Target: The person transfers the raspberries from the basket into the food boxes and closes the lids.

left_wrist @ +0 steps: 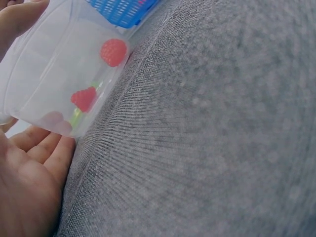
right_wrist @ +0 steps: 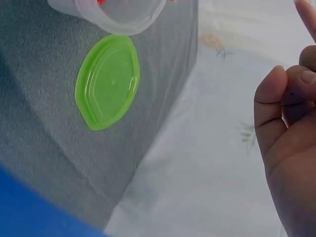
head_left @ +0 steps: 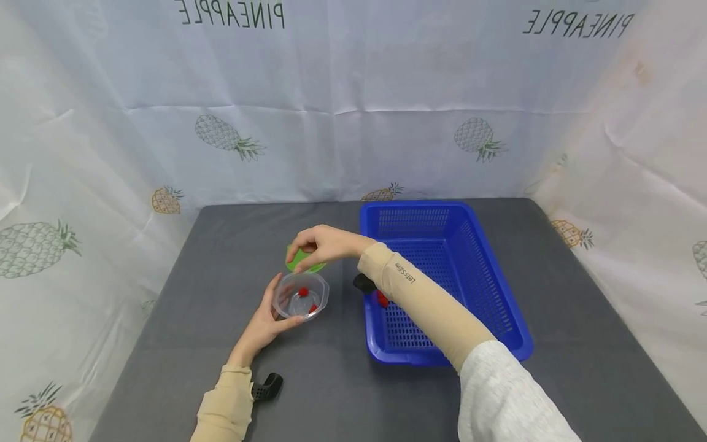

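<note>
My left hand (head_left: 265,322) grips a clear plastic tub (head_left: 298,305), fingers along its far side and thumb at the near rim. Inside the tub lie two red raspberries (left_wrist: 113,52), one apart from the other. In the left wrist view the tub's base sits on the grey cloth. Just behind the tub, my right hand (head_left: 326,244) hovers over a green lid (right_wrist: 108,81), its fingers loosely bent and nothing visible between them. The head view has this hand partly covering the lid, while in the right wrist view the lid lies flat on the cloth beside the tub.
A blue plastic basket (head_left: 409,357) stands to the right, crossed by my right forearm. Red pieces (head_left: 382,299) show in it beside the sleeve. Black wrist straps (head_left: 267,388) are on both arms. White curtains (head_left: 342,153) with pineapple prints border the grey table (head_left: 331,393).
</note>
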`<state>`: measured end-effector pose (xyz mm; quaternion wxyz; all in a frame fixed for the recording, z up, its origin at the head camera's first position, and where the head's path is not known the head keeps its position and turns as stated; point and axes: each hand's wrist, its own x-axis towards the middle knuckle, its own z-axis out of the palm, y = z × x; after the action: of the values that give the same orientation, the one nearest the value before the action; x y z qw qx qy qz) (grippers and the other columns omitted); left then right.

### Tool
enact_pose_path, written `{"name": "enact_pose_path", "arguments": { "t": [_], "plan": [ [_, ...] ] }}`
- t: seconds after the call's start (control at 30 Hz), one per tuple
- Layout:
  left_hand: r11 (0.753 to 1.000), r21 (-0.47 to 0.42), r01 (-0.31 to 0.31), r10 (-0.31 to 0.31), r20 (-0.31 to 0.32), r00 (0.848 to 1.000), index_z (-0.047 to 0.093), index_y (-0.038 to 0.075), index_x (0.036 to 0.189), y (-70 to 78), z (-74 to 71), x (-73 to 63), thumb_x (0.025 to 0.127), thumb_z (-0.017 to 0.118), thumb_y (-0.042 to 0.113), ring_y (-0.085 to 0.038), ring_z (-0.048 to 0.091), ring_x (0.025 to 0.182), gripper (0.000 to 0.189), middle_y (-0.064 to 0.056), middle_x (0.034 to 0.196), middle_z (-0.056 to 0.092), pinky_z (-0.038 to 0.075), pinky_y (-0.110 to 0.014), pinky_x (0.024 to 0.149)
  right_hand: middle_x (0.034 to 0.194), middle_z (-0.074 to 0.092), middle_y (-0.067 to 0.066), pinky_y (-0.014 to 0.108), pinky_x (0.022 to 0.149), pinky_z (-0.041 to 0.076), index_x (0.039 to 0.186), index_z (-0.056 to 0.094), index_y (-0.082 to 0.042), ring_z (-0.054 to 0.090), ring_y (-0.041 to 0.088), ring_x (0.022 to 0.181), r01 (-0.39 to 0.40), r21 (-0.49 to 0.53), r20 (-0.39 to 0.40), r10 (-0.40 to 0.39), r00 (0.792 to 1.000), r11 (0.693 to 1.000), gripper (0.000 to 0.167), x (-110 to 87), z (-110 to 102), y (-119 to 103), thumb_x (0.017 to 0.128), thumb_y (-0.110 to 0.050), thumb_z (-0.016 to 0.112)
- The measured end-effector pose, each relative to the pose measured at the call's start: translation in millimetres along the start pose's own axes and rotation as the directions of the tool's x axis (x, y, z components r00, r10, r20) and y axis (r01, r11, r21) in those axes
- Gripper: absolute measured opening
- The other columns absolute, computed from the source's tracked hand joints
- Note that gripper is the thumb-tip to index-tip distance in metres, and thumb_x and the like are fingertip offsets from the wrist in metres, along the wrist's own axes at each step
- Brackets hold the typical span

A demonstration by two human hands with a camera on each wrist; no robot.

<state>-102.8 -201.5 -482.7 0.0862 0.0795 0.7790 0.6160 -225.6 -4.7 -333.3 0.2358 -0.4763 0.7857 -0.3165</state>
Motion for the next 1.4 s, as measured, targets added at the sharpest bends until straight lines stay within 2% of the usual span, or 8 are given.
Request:
{"name": "enact_pose_path", "arguments": {
  "t": [0.27,0.57,0.77,0.87,1.0,1.2,1.4],
  "plan": [
    [1.000,0.012,0.009,-0.009,-0.007,1.000,-0.002,0.028,0.150,-1.5,0.8,1.0,0.080,0.074,0.018,-0.031,0.022,0.143,0.104,-0.013,0.153,0.026,0.022,-0.054,0.112,0.070,0.040,-0.001,0.021,0.061,0.033,0.102,0.069,-0.022,0.031,0.012,0.059,0.019,0.034,-0.076,-0.016,0.997,0.999,0.021,-23.3,-9.1,3.9,0.082,-0.027,0.071],
    [1.000,0.021,-0.011,0.011,-0.015,1.000,-0.003,0.018,0.150,-2.0,1.5,-0.4,0.080,0.073,0.014,-0.036,0.022,0.142,0.103,-0.018,0.152,0.026,0.021,-0.055,0.112,0.070,0.041,-0.002,0.021,0.059,0.032,0.099,0.070,-0.025,0.032,0.011,0.059,0.021,0.045,-0.132,-0.015,0.991,0.999,0.019,-46.7,-10.4,11.5,0.081,-0.028,0.072],
    [1.000,0.024,-0.011,0.012,-0.021,1.000,-0.002,0.022,0.150,-2.2,2.1,-0.5,0.080,0.074,0.014,-0.034,0.023,0.142,0.103,-0.017,0.152,0.026,0.021,-0.049,0.113,0.071,0.041,-0.001,0.022,0.059,0.031,0.098,0.070,-0.025,0.032,0.013,0.060,0.030,0.044,-0.176,-0.022,0.984,0.999,0.017,-65.3,-14.9,17.2,0.081,-0.027,0.072],
    [0.999,0.038,-0.016,0.017,-0.027,0.999,-0.001,0.022,0.150,-2.6,1.3,-0.1,0.079,0.074,0.014,-0.034,0.023,0.142,0.103,-0.017,0.152,0.027,0.022,-0.050,0.113,0.070,0.041,-0.001,0.022,0.059,0.032,0.097,0.070,-0.024,0.032,0.013,0.060,0.030,0.049,-0.210,-0.019,0.977,0.998,0.017,-72.5,-16.9,23.0,0.081,-0.026,0.073],
    [0.999,0.045,-0.023,0.024,-0.024,0.999,-0.001,0.022,0.150,-2.5,-0.1,-0.3,0.079,0.074,0.015,-0.034,0.023,0.142,0.104,-0.016,0.152,0.027,0.023,-0.051,0.112,0.069,0.040,-0.001,0.022,0.060,0.032,0.096,0.071,-0.021,0.032,0.013,0.059,0.015,0.068,-0.246,0.002,0.969,0.998,0.016,-81.8,-16.6,30.3,0.081,-0.023,0.073],
    [0.999,0.039,-0.019,0.019,-0.015,1.000,-0.001,0.027,0.150,-2.6,-1.6,-0.7,0.079,0.074,0.016,-0.033,0.024,0.142,0.104,-0.014,0.152,0.026,0.023,-0.045,0.112,0.069,0.040,0.001,0.024,0.061,0.034,0.097,0.071,-0.021,0.033,0.014,0.059,-0.013,0.130,-0.277,0.049,0.960,0.991,0.016,-93.7,-13.0,42.8,0.081,-0.021,0.072],
    [0.999,0.037,-0.020,0.021,-0.014,1.000,-0.001,0.024,0.150,-2.3,-1.4,0.1,0.079,0.074,0.015,-0.037,0.024,0.141,0.104,-0.016,0.152,0.026,0.023,-0.048,0.111,0.069,0.041,0.002,0.025,0.060,0.035,0.098,0.071,-0.016,0.033,0.014,0.059,-0.051,0.215,-0.293,0.114,0.949,0.975,0.017,-106.2,-13.6,57.1,0.081,-0.019,0.072]
  ]
}}
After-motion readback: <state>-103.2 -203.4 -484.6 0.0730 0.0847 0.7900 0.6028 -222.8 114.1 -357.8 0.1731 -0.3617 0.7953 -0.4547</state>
